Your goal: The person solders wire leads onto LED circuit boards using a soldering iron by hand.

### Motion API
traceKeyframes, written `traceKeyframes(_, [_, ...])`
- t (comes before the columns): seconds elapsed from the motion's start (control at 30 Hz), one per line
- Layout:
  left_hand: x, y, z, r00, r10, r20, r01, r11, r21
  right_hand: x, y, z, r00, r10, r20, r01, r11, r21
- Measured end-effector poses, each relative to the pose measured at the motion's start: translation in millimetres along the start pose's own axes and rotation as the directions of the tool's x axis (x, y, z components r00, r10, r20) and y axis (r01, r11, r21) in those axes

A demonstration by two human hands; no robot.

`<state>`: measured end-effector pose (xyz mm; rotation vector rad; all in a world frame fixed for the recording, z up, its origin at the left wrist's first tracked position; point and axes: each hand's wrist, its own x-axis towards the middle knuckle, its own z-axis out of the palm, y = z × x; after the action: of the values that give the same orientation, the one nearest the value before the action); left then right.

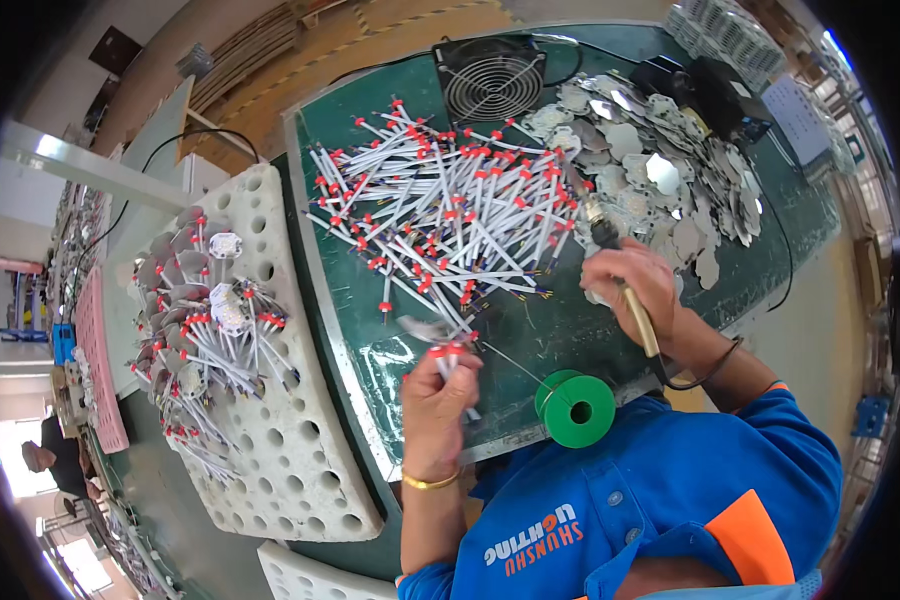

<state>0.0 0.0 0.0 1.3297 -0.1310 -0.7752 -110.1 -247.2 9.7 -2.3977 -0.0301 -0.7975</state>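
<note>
My left hand (436, 400) is closed around a white cable with red rings (450, 352), near the front edge of the green table. A grey disc (425, 328), smeared by motion, shows just beyond its fingertips; whether it is joined to the cable I cannot tell. In my right hand (632, 288) is a soldering iron (642, 325) with a tan handle, its metal end pointing away toward the far side of the table. A green spool (592, 415) sits between my forearms, and a thin strand of solder wire (515, 362) runs from it toward my left hand.
Loose white cables (440, 200) lie heaped mid-table. Silvery circuit discs (660, 175) are piled to the right, below a black box (730, 100). A black fan (492, 82) stands at the back. Left, a white perforated board (290, 440) carries discs with cables (215, 330).
</note>
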Motion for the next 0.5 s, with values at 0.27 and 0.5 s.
traceKeyframes(0.27, [2, 3, -7, 0.907, 0.344, -0.245, -0.129, 0.777, 0.616, -12, 8, -26, 0.979, 0.11, 0.174, -0.054, 0.953, -0.299])
traceKeyframes(0.5, [7, -4, -6, 0.882, 0.469, -0.051, -0.129, 0.343, 0.93, -17, 2, -27, 0.94, 0.218, 0.263, -0.098, 0.91, -0.402])
